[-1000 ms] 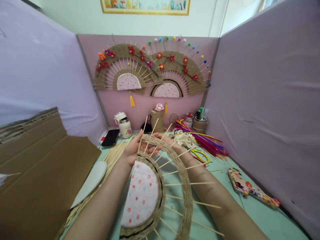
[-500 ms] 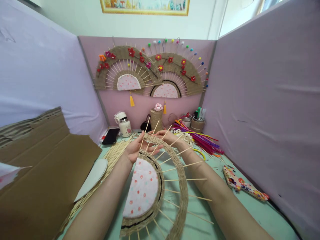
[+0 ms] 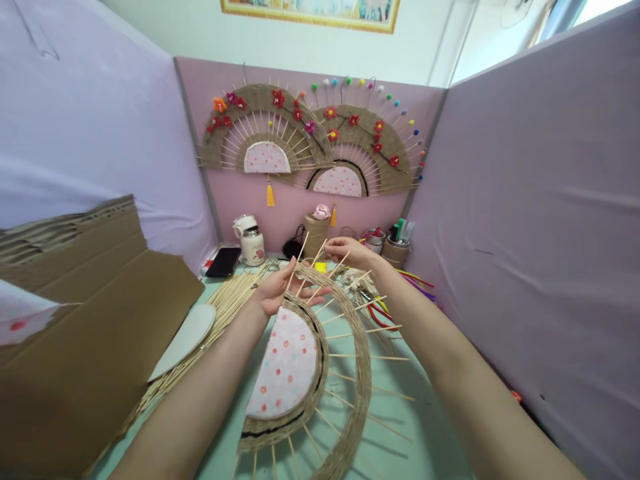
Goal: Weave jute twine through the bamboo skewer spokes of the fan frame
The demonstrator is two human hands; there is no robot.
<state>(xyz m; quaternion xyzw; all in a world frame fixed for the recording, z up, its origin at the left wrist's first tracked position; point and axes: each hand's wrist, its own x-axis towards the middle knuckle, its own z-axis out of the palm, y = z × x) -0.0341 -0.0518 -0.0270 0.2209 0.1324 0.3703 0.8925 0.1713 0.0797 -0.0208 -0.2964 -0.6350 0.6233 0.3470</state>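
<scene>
Half-round twine fan (image 3: pixel 295 353) held at six o'clock.
Left hand (image 3: pixel 273 291), at its eleven o'clock, grips the band, fingers spread; right hand (image 3: pixel 353 252), at one o'clock, fingertips pinched, whether round anything I cannot tell.

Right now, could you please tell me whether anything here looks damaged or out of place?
The cardboard at the picture's left looks roughly torn: its upper edge is ragged, with layers exposed. I see nothing spilled.
</scene>
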